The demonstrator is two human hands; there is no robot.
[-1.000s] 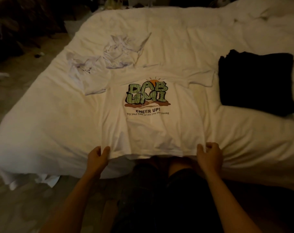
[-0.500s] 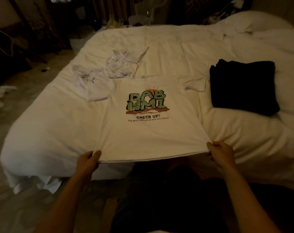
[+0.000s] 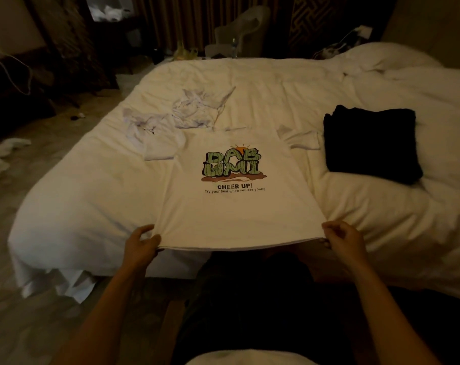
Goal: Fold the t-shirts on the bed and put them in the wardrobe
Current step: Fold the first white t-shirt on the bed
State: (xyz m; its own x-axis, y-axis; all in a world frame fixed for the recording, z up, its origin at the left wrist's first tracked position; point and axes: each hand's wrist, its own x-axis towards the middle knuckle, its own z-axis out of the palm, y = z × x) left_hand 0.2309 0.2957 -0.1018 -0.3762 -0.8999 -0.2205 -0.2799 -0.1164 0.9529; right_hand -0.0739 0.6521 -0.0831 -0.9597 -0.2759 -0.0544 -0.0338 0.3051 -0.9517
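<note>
A white t-shirt (image 3: 236,214) with a green "DAB WMI" print and "CHEER UP!" lies spread flat, print up, on the white bed (image 3: 97,196). My left hand (image 3: 140,245) pinches its bottom-left hem corner and my right hand (image 3: 342,239) pinches the bottom-right corner; the hem is pulled taut just past the bed's near edge. Two crumpled white t-shirts (image 3: 155,135) (image 3: 197,111) lie beyond the shirt to the left. A folded black stack of clothing (image 3: 371,144) sits on the bed to the right.
The duvet bunches up at the far right (image 3: 408,75). White cloths lie on the floor at the left (image 3: 2,159). A chair (image 3: 239,32) and dark furniture stand behind the bed. My dark-clad legs (image 3: 250,299) are against the bed's near edge.
Both hands have pulled the hem toward me and stretched the shirt flat and smooth. The view has tilted up, showing more of the room behind the bed.
</note>
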